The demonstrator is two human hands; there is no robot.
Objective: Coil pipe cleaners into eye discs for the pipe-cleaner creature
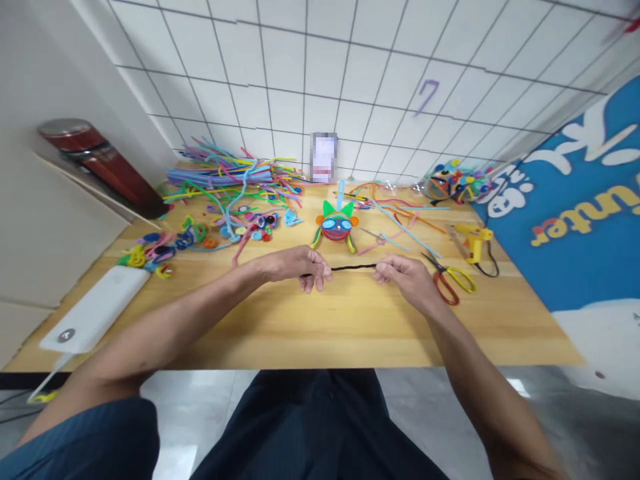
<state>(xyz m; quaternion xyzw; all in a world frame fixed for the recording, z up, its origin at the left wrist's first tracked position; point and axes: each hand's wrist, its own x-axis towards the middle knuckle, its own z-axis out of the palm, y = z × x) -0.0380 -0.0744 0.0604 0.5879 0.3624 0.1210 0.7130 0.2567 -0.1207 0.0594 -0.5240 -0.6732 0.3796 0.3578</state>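
Note:
A thin black pipe cleaner (353,267) is stretched level just above the wooden table (350,327). My left hand (300,265) pinches its left end with the fingers curled. My right hand (404,273) pinches its right end, fingers closed. Beyond the hands stands a small pipe-cleaner figure (337,227) with green ears, blue goggles and an orange-red face.
A heap of coloured pipe cleaners (227,177) and small coiled pieces (165,250) lie at the back left. Scissors (450,279) and a yellow glue gun (474,241) sit right of my right hand. A white power bank (95,308) lies left; a red flask (103,163) leans behind.

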